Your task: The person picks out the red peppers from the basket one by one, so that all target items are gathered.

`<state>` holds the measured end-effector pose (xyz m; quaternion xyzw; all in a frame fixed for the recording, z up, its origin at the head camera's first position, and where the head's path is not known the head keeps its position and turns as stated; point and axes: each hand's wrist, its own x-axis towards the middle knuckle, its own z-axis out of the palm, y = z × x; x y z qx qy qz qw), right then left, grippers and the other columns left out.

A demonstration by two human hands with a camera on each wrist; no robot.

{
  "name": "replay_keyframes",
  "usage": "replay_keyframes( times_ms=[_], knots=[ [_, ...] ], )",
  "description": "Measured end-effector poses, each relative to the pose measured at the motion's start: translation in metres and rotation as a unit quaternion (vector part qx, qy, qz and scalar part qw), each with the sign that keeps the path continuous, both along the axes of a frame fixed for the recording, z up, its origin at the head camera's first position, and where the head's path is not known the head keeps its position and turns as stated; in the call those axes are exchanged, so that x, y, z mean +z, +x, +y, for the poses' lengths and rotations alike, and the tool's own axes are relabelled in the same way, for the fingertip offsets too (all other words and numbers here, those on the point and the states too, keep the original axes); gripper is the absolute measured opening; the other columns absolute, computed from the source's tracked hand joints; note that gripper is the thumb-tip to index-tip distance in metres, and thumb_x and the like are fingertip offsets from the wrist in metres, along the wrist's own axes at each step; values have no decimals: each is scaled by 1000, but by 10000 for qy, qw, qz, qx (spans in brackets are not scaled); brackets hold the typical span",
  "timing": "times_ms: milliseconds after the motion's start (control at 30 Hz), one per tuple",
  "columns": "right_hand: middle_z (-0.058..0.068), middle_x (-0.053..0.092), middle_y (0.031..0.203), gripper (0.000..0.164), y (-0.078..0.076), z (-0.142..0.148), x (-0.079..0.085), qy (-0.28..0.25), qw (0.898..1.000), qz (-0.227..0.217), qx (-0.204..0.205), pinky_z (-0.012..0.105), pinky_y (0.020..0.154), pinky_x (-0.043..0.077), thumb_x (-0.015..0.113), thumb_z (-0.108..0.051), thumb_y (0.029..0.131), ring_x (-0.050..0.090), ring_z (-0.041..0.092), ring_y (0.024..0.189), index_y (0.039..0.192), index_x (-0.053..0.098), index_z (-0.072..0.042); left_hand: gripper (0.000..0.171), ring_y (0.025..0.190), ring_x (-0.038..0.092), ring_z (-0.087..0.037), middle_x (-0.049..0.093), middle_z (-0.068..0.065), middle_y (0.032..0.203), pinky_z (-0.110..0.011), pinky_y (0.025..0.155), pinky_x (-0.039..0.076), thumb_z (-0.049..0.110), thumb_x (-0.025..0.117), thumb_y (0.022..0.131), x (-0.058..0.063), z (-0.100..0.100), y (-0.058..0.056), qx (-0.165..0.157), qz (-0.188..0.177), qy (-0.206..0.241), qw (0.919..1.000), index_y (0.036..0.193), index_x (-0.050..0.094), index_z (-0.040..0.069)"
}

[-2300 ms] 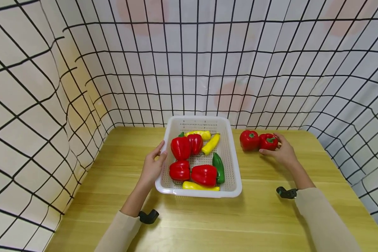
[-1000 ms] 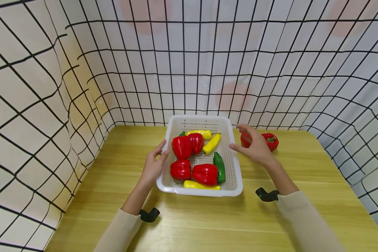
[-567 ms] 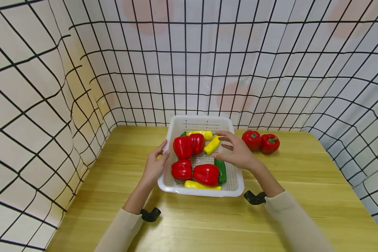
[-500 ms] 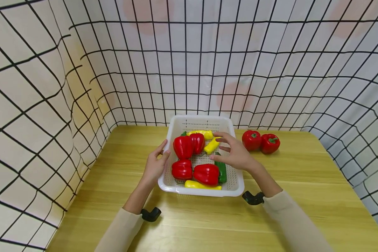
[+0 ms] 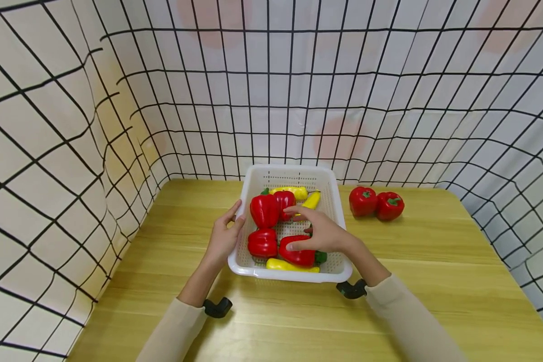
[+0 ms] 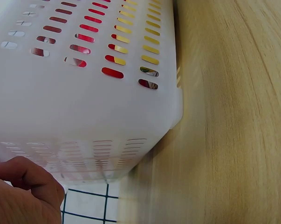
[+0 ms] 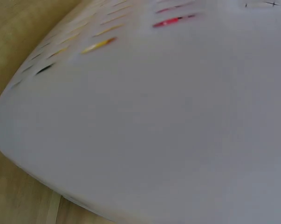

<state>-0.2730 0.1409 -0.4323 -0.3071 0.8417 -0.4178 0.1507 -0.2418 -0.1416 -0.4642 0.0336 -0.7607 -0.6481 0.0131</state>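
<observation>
A white plastic basket [image 5: 294, 276] stands on the table, holding several bell peppers and long peppers. My left hand [image 5: 223, 236] grips its left rim, thumb over the edge; the left wrist view shows curled fingers [image 6: 30, 179] beside the slotted wall [image 6: 84, 112]. My right hand [image 5: 323, 232] reaches in over the right rim, fingers spread and bent above a red bell pepper [image 5: 298, 257]. Its thumb overlaps that pepper; whether they touch I cannot tell. The hand mostly hides a green pepper [image 5: 320, 257]. In the right wrist view, the basket wall [image 7: 154, 121] fills most of the picture.
Two red bell peppers [image 5: 363, 201] sit side by side on the table, right of the basket. Inside are other red bell peppers [image 5: 262, 243] and yellow peppers [image 5: 291, 266]. Black wire mesh [image 5: 291, 108] encloses the table [image 5: 271, 322] at the back and sides.
The right hand has left the two red bell peppers on the table, moved left over the basket, then down towards its near red bell pepper. The left hand keeps holding the rim.
</observation>
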Motion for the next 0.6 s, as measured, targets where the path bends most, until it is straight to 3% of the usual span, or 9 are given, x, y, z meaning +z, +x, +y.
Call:
replay_keyframes(
  times_ms=[300,600],
  knots=[
    [8,54,150,89,1,1,-2,761,9956,-144,525,42,96,59,88,-43,76,55,29,129,150,48,-13,52,108,60,-31,51,-10,109,-45,90,62,26,57,107,3,2,-3,6,-55,-103,9999,157,45,30],
    [0,61,133,82,4,-2,-9,1288,9881,-116,828,36,88,59,92,-33,68,55,23,118,140,57,-18,51,104,60,-29,50,-10,108,-39,85,63,26,58,106,1,0,2,51,-66,-91,9999,156,46,29]
  ],
)
